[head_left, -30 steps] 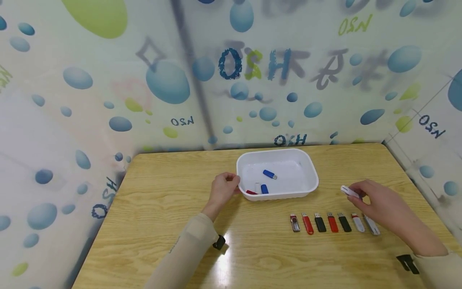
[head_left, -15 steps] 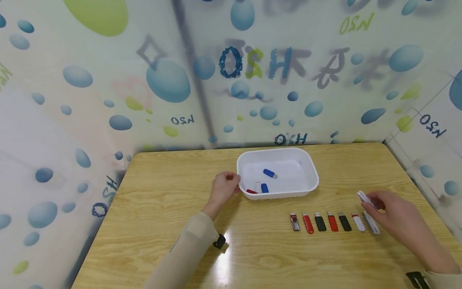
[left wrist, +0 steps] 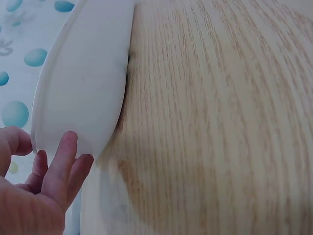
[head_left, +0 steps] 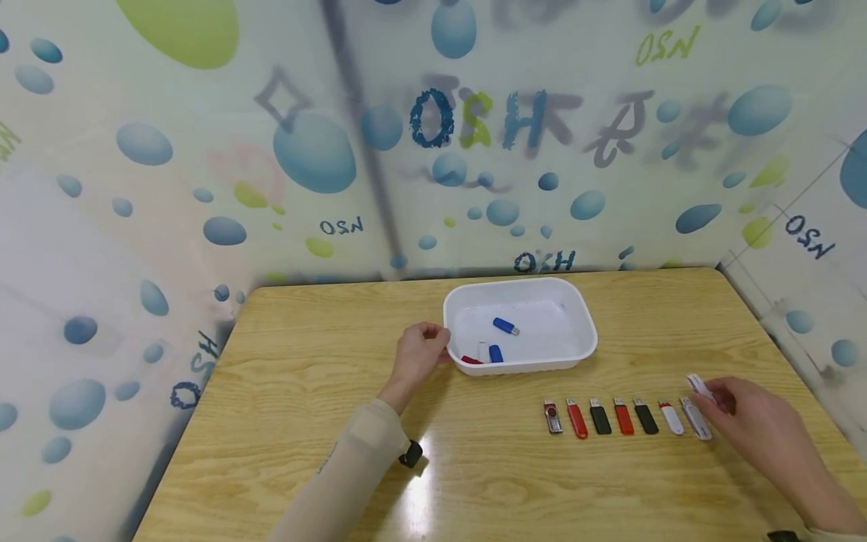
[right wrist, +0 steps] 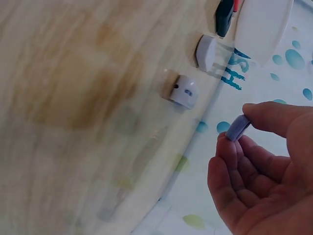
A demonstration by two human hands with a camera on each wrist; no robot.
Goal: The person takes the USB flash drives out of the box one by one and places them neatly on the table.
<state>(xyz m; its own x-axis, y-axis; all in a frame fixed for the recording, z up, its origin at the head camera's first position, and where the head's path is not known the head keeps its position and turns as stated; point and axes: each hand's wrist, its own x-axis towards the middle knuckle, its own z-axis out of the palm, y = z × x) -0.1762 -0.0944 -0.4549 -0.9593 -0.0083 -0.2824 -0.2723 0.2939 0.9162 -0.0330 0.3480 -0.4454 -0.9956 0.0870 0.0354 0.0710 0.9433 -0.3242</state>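
Note:
With thumb and fingers my left hand [head_left: 420, 355] holds the left rim of a white plastic tray [left wrist: 80, 83]. Inside the tray lie two blue USB flash drives [head_left: 506, 326], a white one [head_left: 484, 351] and a red one [head_left: 472, 360]. My right hand [head_left: 759, 418] pinches a white USB flash drive [right wrist: 238, 127] above the table, just beyond the right end of a row. That row runs from a silver-and-red flash drive [head_left: 552, 418] through red and black ones to a white one [head_left: 671, 418] and a light grey one [head_left: 695, 418].
Everything stands on a wood-grain table [head_left: 325, 331]. A wall covering [head_left: 433, 188] printed with blue and green drops rises behind the table's back edge and along both sides. The row lies in front of the tray, to its right.
My right hand has moved right and nearer to me with the white flash drive, towards the row's right end. The left hand and the tray have stayed in place.

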